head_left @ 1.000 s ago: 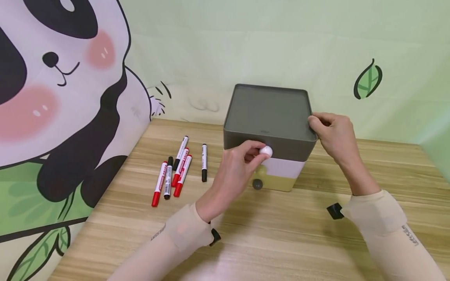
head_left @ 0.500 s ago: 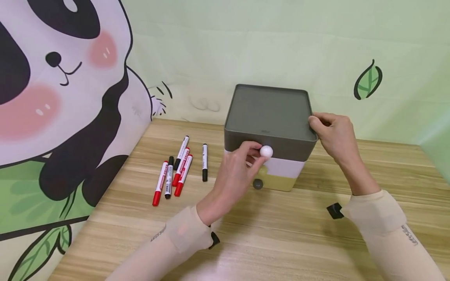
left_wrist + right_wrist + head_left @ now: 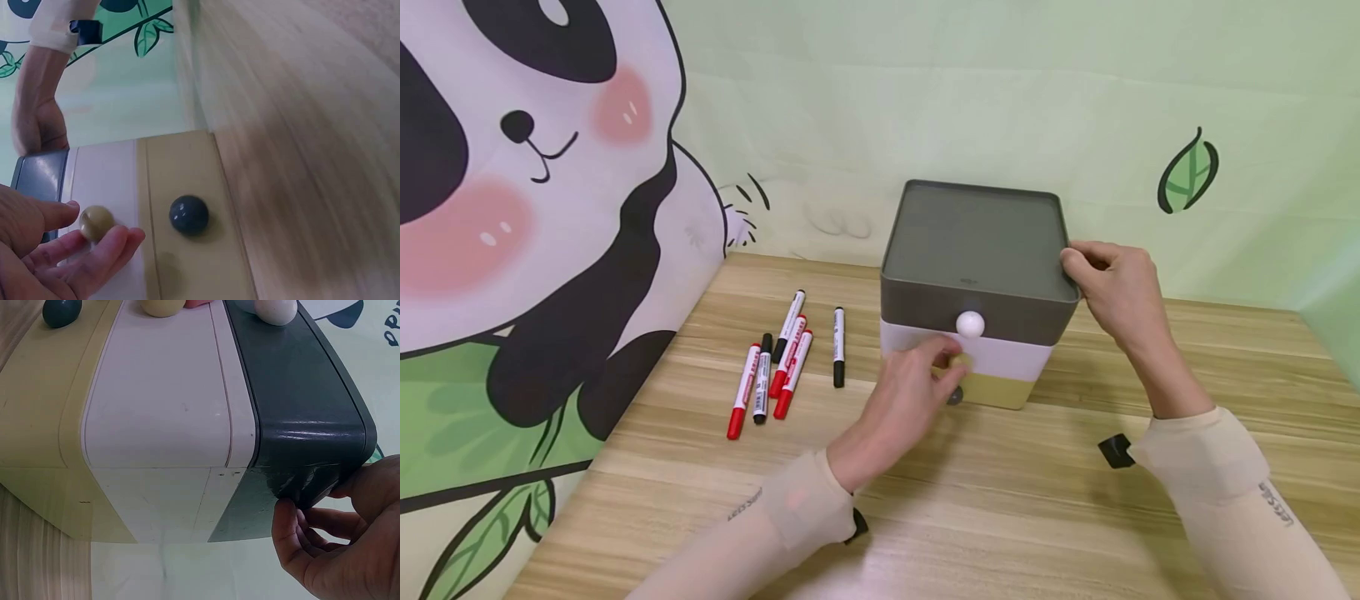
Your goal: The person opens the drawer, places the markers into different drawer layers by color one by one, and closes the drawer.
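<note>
A three-tier drawer box (image 3: 981,242) stands on the table, dark grey above white above yellow. Each drawer front bears a round knob: a white knob (image 3: 970,324) on top, a yellow knob (image 3: 97,223) in the middle, a dark grey knob (image 3: 189,215) at the bottom. My left hand (image 3: 910,387) is at the yellow knob, fingers spread around it; whether they press on it is unclear. My right hand (image 3: 1120,287) grips the upper right edge of the box, thumb at the rim. In the right wrist view its fingers curl against the dark side.
Several red and black markers (image 3: 786,358) lie in a loose group left of the box, with one black marker (image 3: 838,346) apart from them. The wooden table (image 3: 985,500) meets a green wall sheet (image 3: 1000,100) printed with a panda behind and at the left.
My left hand has let go of the white knob and moved down to the yellow one. The right hand keeps its hold, and the drawers look unmoved.
</note>
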The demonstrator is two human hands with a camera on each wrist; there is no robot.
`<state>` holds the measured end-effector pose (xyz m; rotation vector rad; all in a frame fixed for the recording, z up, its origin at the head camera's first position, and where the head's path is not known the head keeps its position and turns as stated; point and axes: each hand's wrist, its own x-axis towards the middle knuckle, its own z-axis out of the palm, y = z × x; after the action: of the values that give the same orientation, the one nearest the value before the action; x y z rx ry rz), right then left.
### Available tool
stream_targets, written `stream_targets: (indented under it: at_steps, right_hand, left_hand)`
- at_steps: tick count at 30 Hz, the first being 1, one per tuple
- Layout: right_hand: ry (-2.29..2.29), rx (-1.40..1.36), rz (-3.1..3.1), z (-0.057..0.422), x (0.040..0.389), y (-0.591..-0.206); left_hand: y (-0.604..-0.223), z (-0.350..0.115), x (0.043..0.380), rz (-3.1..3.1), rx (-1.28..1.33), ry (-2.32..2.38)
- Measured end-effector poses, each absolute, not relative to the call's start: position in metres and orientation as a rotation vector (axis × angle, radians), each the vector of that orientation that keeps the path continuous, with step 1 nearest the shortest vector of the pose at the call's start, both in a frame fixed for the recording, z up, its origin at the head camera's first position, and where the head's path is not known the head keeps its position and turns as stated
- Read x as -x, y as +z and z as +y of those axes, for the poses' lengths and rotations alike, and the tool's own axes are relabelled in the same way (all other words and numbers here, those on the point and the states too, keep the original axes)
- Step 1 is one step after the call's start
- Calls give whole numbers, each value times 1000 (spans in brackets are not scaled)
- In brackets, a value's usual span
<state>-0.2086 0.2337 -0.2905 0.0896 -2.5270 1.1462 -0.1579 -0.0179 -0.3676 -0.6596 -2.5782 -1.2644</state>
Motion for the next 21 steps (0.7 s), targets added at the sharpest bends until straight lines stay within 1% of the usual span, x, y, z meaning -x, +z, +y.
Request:
stream_targets:
  at_steps: [21]
  right_hand:
    - [1158,-93,-2526,233,208,-290]
  left_hand:
    - [-373,-19,165,-2565,763,-1263]
